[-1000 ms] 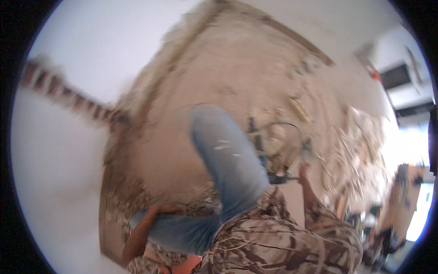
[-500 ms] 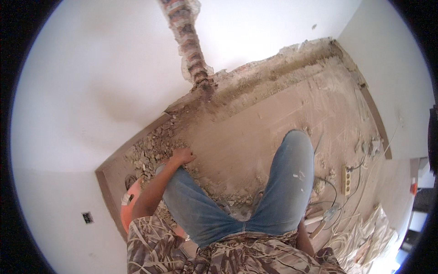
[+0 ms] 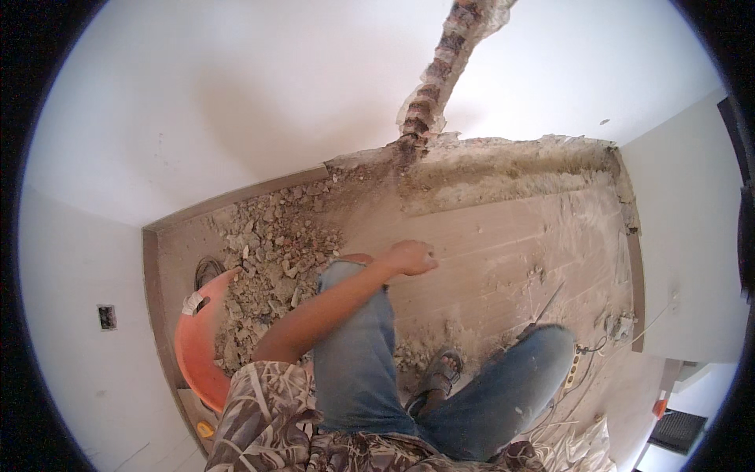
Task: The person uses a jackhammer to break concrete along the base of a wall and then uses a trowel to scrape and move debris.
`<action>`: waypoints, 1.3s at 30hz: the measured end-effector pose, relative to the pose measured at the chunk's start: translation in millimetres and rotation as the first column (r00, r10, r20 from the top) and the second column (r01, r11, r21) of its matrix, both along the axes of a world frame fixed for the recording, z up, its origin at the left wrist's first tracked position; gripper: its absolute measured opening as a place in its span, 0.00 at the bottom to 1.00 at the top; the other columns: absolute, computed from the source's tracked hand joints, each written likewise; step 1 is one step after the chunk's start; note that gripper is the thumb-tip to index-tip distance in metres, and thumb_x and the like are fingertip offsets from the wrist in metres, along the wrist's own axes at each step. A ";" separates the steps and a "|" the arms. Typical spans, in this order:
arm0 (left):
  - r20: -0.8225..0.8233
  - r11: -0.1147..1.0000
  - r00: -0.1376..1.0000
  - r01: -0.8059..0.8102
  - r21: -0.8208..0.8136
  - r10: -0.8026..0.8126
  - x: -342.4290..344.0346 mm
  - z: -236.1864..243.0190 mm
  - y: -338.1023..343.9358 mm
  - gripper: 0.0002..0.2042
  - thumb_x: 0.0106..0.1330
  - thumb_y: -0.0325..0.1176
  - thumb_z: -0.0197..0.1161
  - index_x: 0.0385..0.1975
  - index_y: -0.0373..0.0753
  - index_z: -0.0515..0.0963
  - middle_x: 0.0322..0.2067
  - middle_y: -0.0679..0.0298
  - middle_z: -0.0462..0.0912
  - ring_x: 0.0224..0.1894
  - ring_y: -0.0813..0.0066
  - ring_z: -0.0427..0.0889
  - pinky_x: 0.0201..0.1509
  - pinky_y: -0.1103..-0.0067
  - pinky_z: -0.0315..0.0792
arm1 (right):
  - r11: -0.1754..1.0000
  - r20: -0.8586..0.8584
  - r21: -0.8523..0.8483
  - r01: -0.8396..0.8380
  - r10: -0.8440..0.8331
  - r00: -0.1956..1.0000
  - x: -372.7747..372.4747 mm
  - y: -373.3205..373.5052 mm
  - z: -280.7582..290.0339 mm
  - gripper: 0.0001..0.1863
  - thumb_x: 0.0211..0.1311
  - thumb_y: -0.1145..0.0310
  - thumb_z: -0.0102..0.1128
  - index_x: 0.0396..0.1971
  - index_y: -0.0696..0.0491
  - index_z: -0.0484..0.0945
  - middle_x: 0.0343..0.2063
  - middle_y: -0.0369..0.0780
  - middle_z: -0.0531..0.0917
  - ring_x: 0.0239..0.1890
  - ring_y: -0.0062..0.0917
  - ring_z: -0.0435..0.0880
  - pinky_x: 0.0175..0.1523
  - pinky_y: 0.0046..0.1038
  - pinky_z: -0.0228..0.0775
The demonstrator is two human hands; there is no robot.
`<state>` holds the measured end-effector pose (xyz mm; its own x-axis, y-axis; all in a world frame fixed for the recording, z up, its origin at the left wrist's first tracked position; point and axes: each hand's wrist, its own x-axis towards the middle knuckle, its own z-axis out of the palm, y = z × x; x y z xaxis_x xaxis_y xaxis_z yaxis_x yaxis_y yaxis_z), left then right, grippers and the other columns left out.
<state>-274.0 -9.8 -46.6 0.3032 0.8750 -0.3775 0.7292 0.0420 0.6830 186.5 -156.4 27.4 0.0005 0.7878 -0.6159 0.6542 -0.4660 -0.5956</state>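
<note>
My left hand [image 3: 410,258] hangs just past my jeans-covered left knee, its fingers curled; whether anything is inside them I cannot see. Dusty plank flooring [image 3: 472,236] lies beneath it. A pile of broken rubble [image 3: 275,252] is left of that knee, beside an orange plastic container [image 3: 189,342] with a cut-out handle. My sandalled foot [image 3: 440,374] rests among debris between my legs. A long dark metal tool [image 3: 546,307], probably a chisel, shows beyond my right knee. My right hand is out of sight.
A chiselled channel [image 3: 429,94] exposing brick climbs the white wall to a broken trench [image 3: 511,177] along its foot. A power strip [image 3: 572,370] with cables and a crumpled pale sheet [image 3: 586,444] lie at the right. Brown skirting [image 3: 153,267] edges the left wall.
My view has swung back to face the channelled wall and rubble. My left hand has moved rightward and away from me past the knee. My right forearm has dropped out of view.
</note>
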 end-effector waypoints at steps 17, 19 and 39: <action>0.642 0.592 0.169 0.268 -0.760 0.748 215.5 66.5 26.0 0.41 0.58 0.68 0.60 0.60 0.39 0.68 0.53 0.59 0.75 0.56 0.64 0.74 0.64 0.65 0.65 | 0.991 -0.393 -0.133 0.028 -0.078 0.916 -59.2 160.6 151.0 0.41 0.57 0.44 0.62 0.64 0.55 0.63 0.51 0.46 0.78 0.45 0.34 0.81 0.49 0.31 0.76; 0.577 0.592 -0.197 0.020 -0.805 0.792 221.9 71.4 39.7 0.41 0.56 0.67 0.64 0.59 0.37 0.68 0.50 0.62 0.76 0.54 0.68 0.76 0.61 0.68 0.69 | 0.976 -0.419 -0.214 -0.051 -0.045 0.907 -84.9 201.3 146.5 0.42 0.58 0.43 0.61 0.66 0.53 0.61 0.52 0.47 0.77 0.44 0.35 0.83 0.47 0.32 0.79; 0.507 0.533 -0.541 -0.123 -0.837 0.671 45.9 36.0 107.6 0.30 0.60 0.65 0.60 0.46 0.44 0.76 0.41 0.57 0.82 0.44 0.59 0.83 0.54 0.61 0.76 | 0.718 0.049 0.383 -0.581 0.613 0.789 -214.4 200.7 142.0 0.46 0.50 0.75 0.64 0.70 0.54 0.51 0.52 0.58 0.77 0.57 0.51 0.77 0.58 0.41 0.71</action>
<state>-228.1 97.8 -10.6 0.0427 0.8643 -0.5012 -0.9680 0.1600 0.1935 -27.8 44.3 169.4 -0.5806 0.7695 -0.2661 0.6680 0.2633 -0.6960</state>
